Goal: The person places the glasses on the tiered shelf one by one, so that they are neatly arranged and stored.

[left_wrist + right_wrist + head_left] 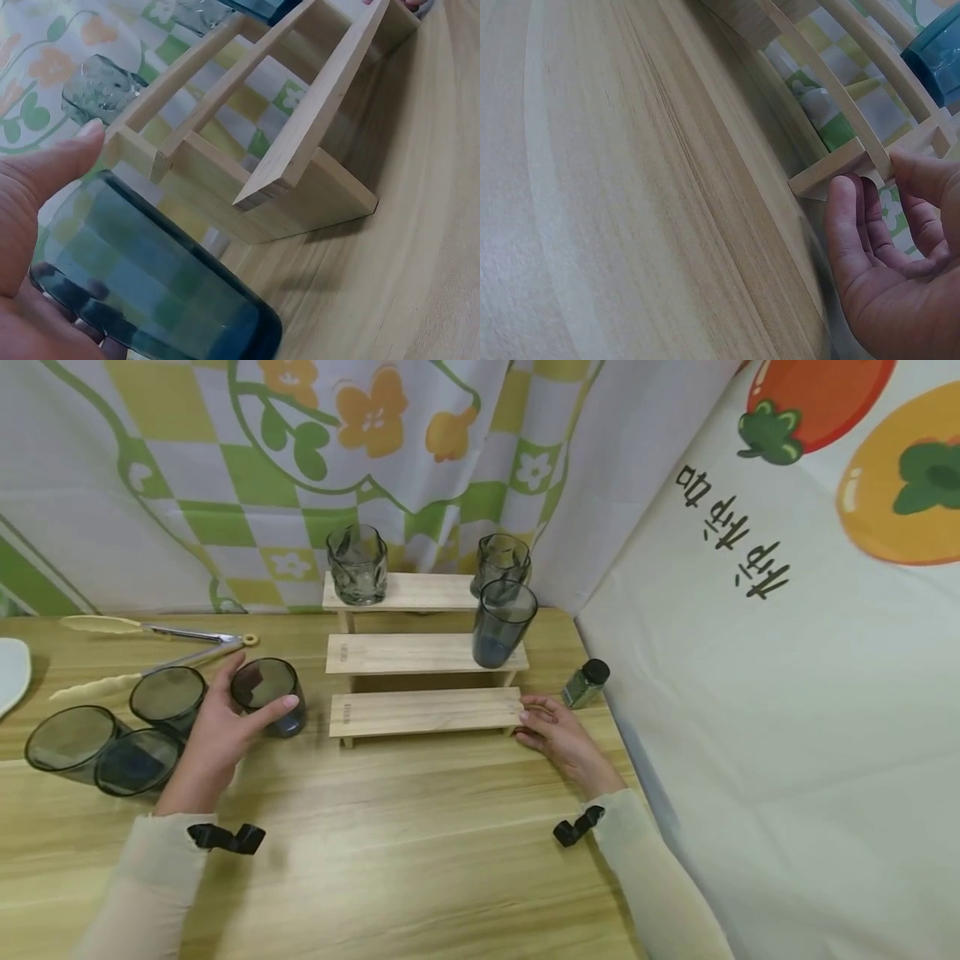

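Your pale sleeves (150, 877) lay nearest the camera, a black clip (576, 828) at each cuff, over a wood-grain table (390, 843). Your left hand (217, 727) grasped a smoky glass (262, 682), its fingers curved round one side and its thumb across the other. That glass was upright, mouth up, to the left of the wooden rack (427, 712) and apart from it; you could not tell whether its base touched the table.

Your right hand (561, 739) pinched the right end of the rack's lowest shelf, thumb above and fingers curled beneath, close to the leg.

On the rack's top shelf you had two dimpled glasses, one at the left end (358, 568) and one toward the right (504, 552). A tall smooth glass (501, 631) stood at the right end of the middle shelf, partly hiding the dimpled one behind it.

Beside your left wrist three more smoky glasses (138, 764) stood clustered, with tongs (191, 633) spread behind them. A white object (11, 672) was cut off at the left edge. To the rack's right stood a small black-capped jar (585, 685), near your right hand. A checked, flowered curtain (225, 460) hung behind the table.
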